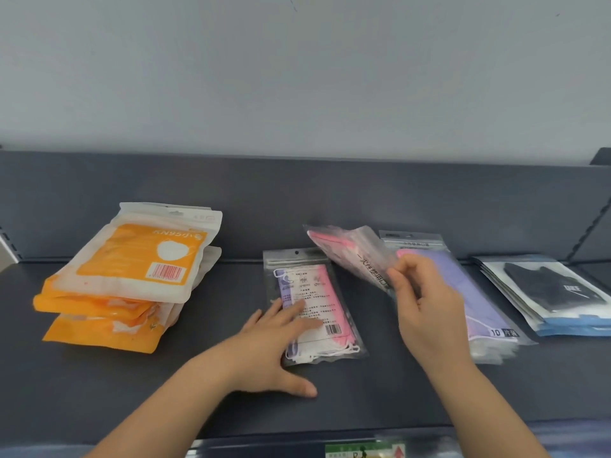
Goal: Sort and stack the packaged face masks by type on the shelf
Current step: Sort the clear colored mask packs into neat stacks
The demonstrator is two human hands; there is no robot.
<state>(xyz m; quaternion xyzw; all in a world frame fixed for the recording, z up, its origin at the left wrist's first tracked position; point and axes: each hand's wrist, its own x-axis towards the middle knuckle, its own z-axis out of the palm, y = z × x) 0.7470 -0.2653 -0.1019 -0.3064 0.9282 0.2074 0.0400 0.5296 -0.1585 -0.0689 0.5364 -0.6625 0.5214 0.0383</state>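
Note:
On the dark grey shelf (pixel 99 385) lie several piles of packaged masks. At the left is a stack of orange KN95 packs (pixel 132 269). In the middle, a clear pack of pink masks (pixel 312 302) lies flat, back side up, with my left hand (pixel 281 342) spread flat on its lower left part. My right hand (pixel 426 302) pinches a second clear pink-mask pack (pixel 350 252) by its lower edge and holds it tilted above the shelf. Beneath that hand lies a stack of purple mask packs (pixel 476 299). Black mask packs (pixel 555 289) are stacked at the far right.
A dark back panel (pixel 297 200) rises behind the shelf, with a pale wall above it. A slotted upright (pixel 591 226) stands at the right end. The shelf's front edge carries a price strip with a green label (pixel 363 449).

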